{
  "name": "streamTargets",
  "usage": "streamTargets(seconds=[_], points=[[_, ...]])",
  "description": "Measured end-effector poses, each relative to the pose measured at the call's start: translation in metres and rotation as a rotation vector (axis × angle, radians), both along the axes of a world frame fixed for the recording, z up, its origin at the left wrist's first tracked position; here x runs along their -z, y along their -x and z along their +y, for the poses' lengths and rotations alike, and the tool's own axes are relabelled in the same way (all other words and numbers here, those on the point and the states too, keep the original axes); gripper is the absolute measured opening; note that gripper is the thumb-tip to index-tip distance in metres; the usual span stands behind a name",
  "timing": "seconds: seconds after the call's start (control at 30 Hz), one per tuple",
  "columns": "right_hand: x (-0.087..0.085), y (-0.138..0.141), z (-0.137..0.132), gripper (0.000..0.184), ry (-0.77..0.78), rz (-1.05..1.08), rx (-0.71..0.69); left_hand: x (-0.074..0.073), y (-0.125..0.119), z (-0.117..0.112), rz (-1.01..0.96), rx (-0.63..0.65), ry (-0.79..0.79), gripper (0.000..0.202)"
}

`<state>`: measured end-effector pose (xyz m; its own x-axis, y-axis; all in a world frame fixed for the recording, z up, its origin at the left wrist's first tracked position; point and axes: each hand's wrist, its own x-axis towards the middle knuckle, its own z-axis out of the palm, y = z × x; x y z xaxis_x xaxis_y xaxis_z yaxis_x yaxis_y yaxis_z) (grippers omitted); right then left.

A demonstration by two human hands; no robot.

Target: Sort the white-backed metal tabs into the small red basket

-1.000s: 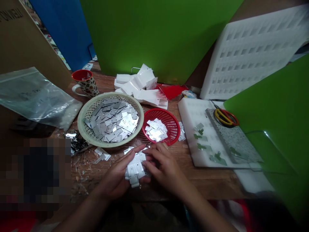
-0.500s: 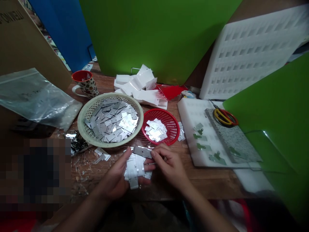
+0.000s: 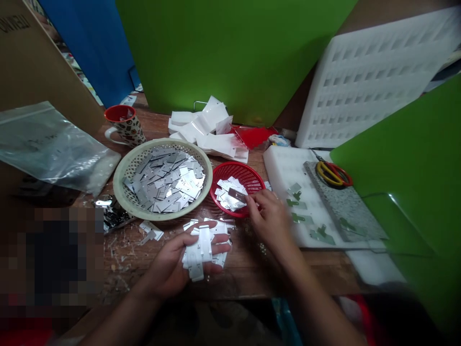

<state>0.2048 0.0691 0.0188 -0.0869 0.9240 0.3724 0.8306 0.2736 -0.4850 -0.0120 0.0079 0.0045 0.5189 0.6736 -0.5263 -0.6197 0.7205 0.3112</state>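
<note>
Several flat metal plates (image 3: 196,254) lie in my left hand (image 3: 175,262), palm up, with the thumb resting over them and the fingers beneath. My right hand (image 3: 268,218) pinches one metal plate (image 3: 236,194) by its end, above the red basket (image 3: 257,174). More small shiny plates (image 3: 225,186) sit inside that basket. Just left of it stands a larger pale round basket (image 3: 126,199) heaped with metal plates (image 3: 169,178). Other plates lie on the wooden table around and beyond my left hand.
A patterned mug (image 3: 129,129) stands behind the pale basket, a plastic bag (image 3: 57,149) to its left. White foam pieces (image 3: 209,127) lie at the back. On the right, a foam block (image 3: 281,173) carries a grey slab (image 3: 342,206) with scissors (image 3: 333,174). Green panels (image 3: 234,53) rise behind.
My right hand has moved away from my left hand, up and to the right, carrying one metal plate over the red basket. My left hand stays nearly in place with its plates.
</note>
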Motion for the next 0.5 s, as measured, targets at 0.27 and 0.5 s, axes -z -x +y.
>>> streamTargets(seconds=[0.27, 0.5], points=[[-0.015, 0.040, -0.031, 0.019, 0.190, 0.015, -0.361, -0.002, -0.003, -0.001, 0.079, -0.010, -0.026, 0.051], [-0.008, 0.049, -0.031, 0.010, 0.385, 0.185, -0.382, -0.001, -0.001, -0.004, 0.077, 0.008, -0.030, 0.039]])
